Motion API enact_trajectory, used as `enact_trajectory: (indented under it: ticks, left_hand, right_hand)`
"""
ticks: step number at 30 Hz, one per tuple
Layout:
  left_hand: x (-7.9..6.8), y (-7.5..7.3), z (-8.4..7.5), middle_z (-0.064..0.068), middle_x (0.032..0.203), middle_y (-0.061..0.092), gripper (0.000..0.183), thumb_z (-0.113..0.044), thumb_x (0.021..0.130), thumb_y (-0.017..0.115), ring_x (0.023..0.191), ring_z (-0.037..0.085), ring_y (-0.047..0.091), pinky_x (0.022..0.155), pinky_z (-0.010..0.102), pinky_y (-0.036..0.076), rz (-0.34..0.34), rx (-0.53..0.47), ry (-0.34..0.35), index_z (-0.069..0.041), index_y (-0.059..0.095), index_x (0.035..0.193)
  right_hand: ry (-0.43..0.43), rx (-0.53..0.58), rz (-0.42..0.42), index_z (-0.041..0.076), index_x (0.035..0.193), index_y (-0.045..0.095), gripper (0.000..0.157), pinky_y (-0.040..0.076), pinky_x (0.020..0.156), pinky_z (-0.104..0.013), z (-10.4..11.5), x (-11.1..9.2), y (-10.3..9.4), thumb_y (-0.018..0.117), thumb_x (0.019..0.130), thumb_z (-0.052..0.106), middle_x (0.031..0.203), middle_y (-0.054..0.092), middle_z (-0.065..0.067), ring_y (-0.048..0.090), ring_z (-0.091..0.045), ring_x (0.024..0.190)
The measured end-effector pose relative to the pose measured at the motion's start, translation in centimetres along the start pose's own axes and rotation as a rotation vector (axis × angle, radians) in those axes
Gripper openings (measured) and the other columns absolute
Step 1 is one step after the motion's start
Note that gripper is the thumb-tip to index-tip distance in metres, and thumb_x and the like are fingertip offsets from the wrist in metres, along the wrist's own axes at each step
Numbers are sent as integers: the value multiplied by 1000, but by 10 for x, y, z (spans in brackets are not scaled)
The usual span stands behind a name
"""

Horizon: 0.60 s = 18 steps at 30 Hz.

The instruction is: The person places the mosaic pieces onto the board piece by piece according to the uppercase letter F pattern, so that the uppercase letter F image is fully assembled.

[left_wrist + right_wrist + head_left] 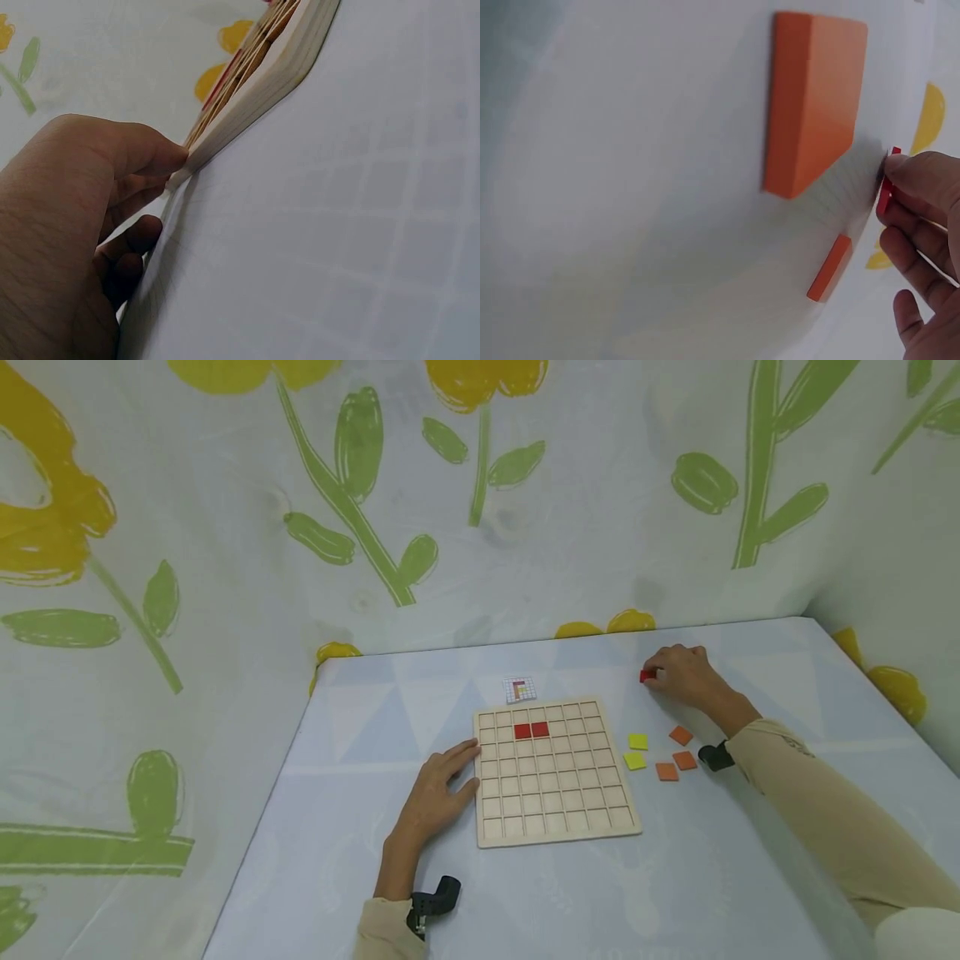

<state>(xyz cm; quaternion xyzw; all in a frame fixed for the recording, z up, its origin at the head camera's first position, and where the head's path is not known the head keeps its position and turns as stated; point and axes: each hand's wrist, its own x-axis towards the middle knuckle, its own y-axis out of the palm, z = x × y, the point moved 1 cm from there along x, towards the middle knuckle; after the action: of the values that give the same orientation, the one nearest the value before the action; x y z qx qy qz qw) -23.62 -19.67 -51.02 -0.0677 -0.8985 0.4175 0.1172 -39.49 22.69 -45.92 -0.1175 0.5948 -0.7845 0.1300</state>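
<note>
A square wooden grid board (555, 785) lies on the table, with two red tiles (532, 730) side by side in its second row from the top. My left hand (438, 789) touches the board's left edge with its fingertips and thumb, fingers nearly straight. In the left wrist view the thumb meets the rim of the board (247, 112). Beyond the board to the right, my right hand (681, 675) pinches a red tile (887, 184) between thumb and fingers, close over the table.
Two yellow tiles (636, 752) and several orange tiles (667, 772) lie right of the board, below the right hand. A small printed pattern card (520, 689) sits behind the board's top edge. Flower-printed fabric (525, 560) rises behind the table.
</note>
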Motion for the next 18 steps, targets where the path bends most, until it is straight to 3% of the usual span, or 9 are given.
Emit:
enact_trajectory:
  ticks: [10, 18]
  left_hand:
    - [-1, -1, 1, -12, 153, 45, 51, -22, 95, 64, 129, 18, 51, 114, 48, 29, 10, -5, 4, -20, 56, 145]
    - [0, -2, 0, -10, 154, 44, 51, -22, 96, 62, 138, 16, 44, 119, 45, 18, 26, -7, 17, -18, 54, 146]
  right_hand:
    - [-38, 29, -22, -2, 114, 72, 27, 30, 93, -60, 9, -10, -4, 72, 91, 12, 117, 67, -21, 52, -40, 114]
    - [-90, 45, -82, 0, 110, 73, 25, 32, 90, -58, 21, -19, -9, 75, 89, 12, 113, 69, -18, 55, -39, 111]
